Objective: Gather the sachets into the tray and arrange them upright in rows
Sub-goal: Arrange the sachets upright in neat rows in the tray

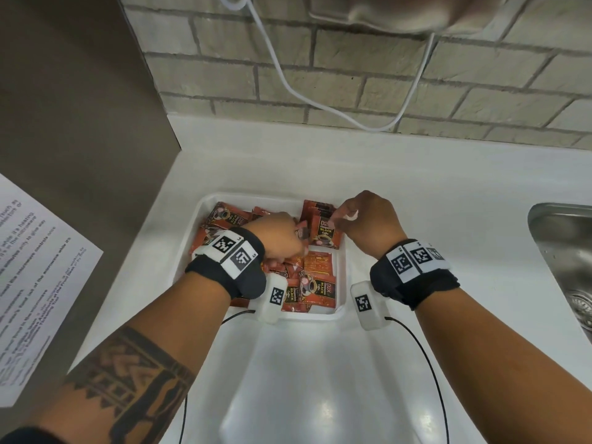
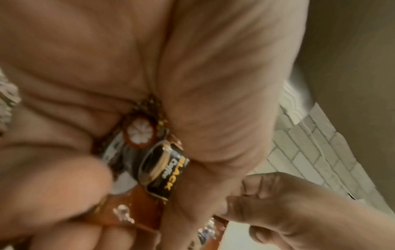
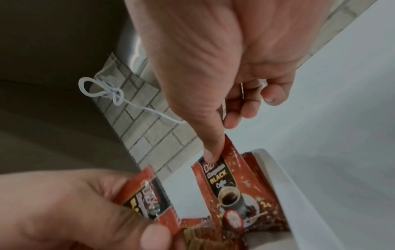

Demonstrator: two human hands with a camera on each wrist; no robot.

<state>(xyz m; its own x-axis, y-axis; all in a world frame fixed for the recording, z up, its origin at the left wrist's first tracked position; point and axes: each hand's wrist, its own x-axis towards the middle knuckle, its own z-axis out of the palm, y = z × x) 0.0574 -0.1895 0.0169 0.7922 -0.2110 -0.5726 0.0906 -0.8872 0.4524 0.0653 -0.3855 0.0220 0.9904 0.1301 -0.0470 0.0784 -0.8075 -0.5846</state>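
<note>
A white tray point(image 1: 307, 316) on the counter holds several red-brown "Black Coffee" sachets point(image 1: 315, 286) lying loose and overlapping. At its far right corner a few sachets point(image 1: 323, 232) stand on edge against the wall. My right hand point(image 1: 339, 219) pinches the top of the front standing sachet point(image 3: 230, 191), thumb point(image 3: 210, 152) on its face. My left hand point(image 1: 296, 233) is over the tray's middle, just left of them. It grips a sachet point(image 2: 158, 165), which the right wrist view also shows as a held sachet point(image 3: 145, 199).
A steel sink point(image 1: 563, 251) lies at the right edge. A white cable point(image 1: 288, 84) hangs along the brick wall behind. A brown panel point(image 1: 80, 123) with a printed sheet point(image 1: 38, 283) stands on the left. White countertop point(image 1: 448, 193) surrounds the tray.
</note>
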